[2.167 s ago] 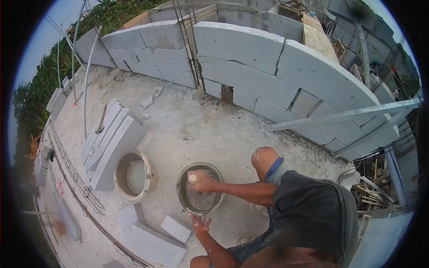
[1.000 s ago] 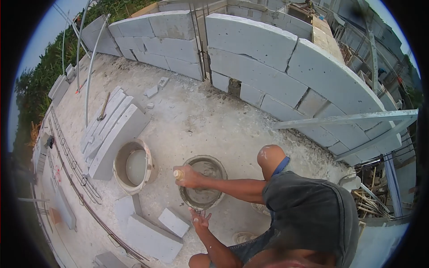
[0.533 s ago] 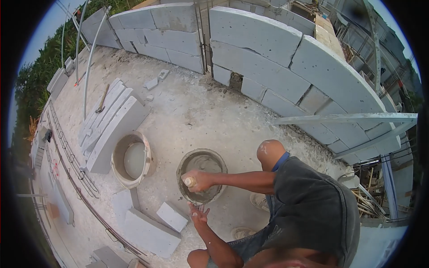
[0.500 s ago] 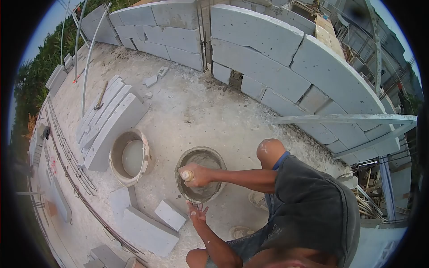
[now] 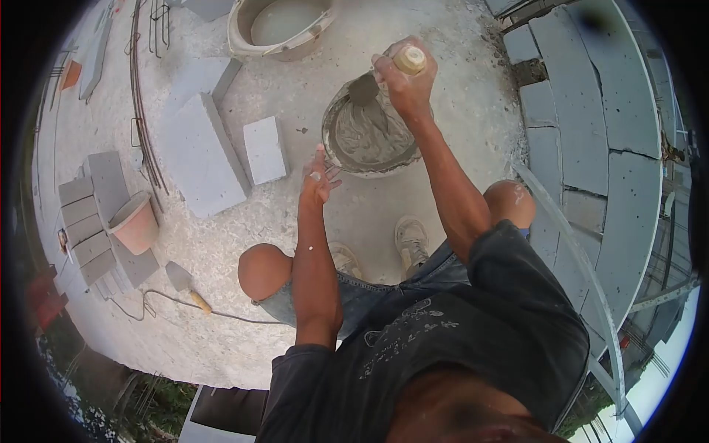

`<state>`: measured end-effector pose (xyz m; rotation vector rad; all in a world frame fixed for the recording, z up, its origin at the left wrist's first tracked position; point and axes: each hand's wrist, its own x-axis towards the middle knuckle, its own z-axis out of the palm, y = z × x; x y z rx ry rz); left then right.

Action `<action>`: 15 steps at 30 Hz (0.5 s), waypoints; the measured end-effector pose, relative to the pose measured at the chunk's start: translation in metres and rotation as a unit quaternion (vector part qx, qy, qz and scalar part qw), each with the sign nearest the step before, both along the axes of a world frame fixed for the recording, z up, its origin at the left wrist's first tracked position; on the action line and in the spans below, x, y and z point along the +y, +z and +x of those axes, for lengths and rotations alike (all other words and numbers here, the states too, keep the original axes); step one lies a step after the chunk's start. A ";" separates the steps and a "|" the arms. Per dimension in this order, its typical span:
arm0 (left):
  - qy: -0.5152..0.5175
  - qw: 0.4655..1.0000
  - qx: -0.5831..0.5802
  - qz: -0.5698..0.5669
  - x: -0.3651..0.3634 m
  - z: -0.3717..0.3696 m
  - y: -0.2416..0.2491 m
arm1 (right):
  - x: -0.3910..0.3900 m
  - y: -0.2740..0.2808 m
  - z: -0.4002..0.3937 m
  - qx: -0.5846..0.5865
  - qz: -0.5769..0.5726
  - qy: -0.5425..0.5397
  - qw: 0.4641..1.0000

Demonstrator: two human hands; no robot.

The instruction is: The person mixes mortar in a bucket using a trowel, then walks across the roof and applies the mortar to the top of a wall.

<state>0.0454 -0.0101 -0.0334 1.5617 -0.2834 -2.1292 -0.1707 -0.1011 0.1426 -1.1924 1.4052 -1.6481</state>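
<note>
A round bucket [image 5: 329, 148] of wet grey mortar [image 5: 373, 136] stands on the floor before my feet. My right hand [image 5: 406, 77] is closed around a trowel by its pale handle [image 5: 410, 59], over the bucket's far right side. The trowel's mortar-coated blade [image 5: 363, 90] shows at the far edge of the mortar. Its surface is swirled and ridged below the blade. My left hand [image 5: 319, 179], smeared with mortar, is at the bucket's near left rim with its fingers spread and nothing in them.
Beyond the bucket is a large tub [image 5: 292, 50] of cloudy water. White blocks [image 5: 203, 155] lie to the left. A smaller bucket [image 5: 135, 225], a second trowel [image 5: 188, 286] and a cable [image 5: 244, 319] are nearer. A block wall [image 5: 635, 96] and metal brace [image 5: 576, 251] stand right.
The view has turned and tipped down toward my body. My right hand has moved across the bucket toward its far right side, and the trowel blade now shows. My left hand stays by the rim.
</note>
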 end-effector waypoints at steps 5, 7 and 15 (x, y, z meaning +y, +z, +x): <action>0.009 1.000 -0.022 0.010 -0.010 -0.006 0.020 | 0.062 -0.074 -0.010 0.021 0.032 -0.049 0.998; 0.007 1.000 -0.019 0.024 -0.012 -0.007 0.021 | 0.066 -0.056 -0.015 -0.063 0.032 -0.045 0.996; 0.006 1.000 -0.013 0.006 -0.003 -0.003 0.014 | 0.074 0.007 -0.028 -0.124 0.056 0.007 0.991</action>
